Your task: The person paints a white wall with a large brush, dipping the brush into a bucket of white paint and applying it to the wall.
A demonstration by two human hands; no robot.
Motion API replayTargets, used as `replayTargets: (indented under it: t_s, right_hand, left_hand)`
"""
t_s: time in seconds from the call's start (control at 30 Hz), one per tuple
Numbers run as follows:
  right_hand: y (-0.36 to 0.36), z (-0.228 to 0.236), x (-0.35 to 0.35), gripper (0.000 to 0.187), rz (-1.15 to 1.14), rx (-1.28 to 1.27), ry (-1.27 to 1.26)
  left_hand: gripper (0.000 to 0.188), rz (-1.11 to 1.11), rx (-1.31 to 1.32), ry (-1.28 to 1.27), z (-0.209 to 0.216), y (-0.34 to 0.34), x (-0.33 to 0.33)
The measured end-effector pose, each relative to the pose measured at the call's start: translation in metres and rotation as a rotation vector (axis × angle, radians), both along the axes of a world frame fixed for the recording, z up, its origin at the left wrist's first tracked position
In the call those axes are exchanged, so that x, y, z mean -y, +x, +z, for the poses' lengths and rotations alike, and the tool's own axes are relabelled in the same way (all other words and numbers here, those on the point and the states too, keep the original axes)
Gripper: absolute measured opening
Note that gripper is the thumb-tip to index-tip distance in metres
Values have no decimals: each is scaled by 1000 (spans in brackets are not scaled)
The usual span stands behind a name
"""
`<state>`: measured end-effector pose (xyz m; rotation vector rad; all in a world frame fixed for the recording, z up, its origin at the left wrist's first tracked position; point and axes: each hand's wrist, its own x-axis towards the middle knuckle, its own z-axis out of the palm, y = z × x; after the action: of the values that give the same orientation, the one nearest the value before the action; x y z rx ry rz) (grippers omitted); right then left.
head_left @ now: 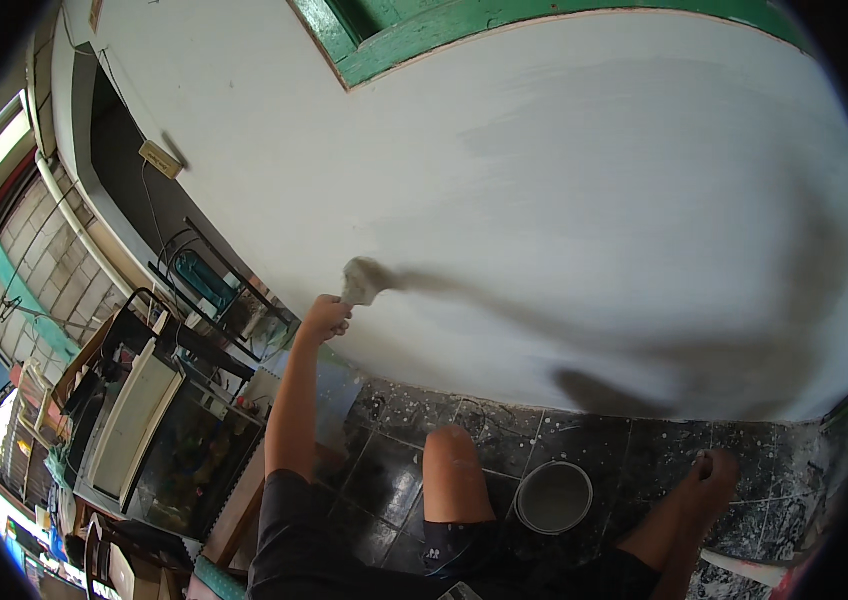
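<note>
My left hand (pixel 327 320) is closed around the handle of a wide paint brush (pixel 364 281), my arm stretched out ahead. The brush head is held up against the lower left part of a white wall (pixel 424 190); whether its bristles touch is hard to make out. A greyer, damp-looking area spreads over the wall to the right. On the floor beside my bent knee stands a round pail (pixel 518 502) with a pale rim and something greyish inside. My right hand (pixel 714 478) seems to rest low at the right, by my other leg; its fingers cannot be made out.
Dark floor tiles (pixel 384 470) carry white paint spatters. At the left stand a glass fish tank (pixel 194 460) and a black metal rack (pixel 209 310). A green window frame (pixel 444 45) borders the wall above. A white curved object (pixel 744 568) lies lower right.
</note>
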<state>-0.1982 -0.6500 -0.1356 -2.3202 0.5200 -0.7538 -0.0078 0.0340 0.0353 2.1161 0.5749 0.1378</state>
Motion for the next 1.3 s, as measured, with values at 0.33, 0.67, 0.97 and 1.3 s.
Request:
replayTargets:
  t_s: [0.33, 0.67, 0.97, 1.3]
  right_hand:
    - [-4, -26, 16, 17, -38, 99, -56]
    - [5, -15, 5, 16, -19, -46, -103]
    - [-1, -15, 7, 17, -8, 114, -82]
    - [-12, -25, 31, 15, -38, 85, -174]
  left_hand:
    - [26, 99, 63, 576, -51, 21, 59]
    - [19, -699, 98, 481, -36, -35, 195]
    - [19, -141, 90, -136, -52, -13, 67]
    - [15, 171, 60, 376, -105, 19, 65]
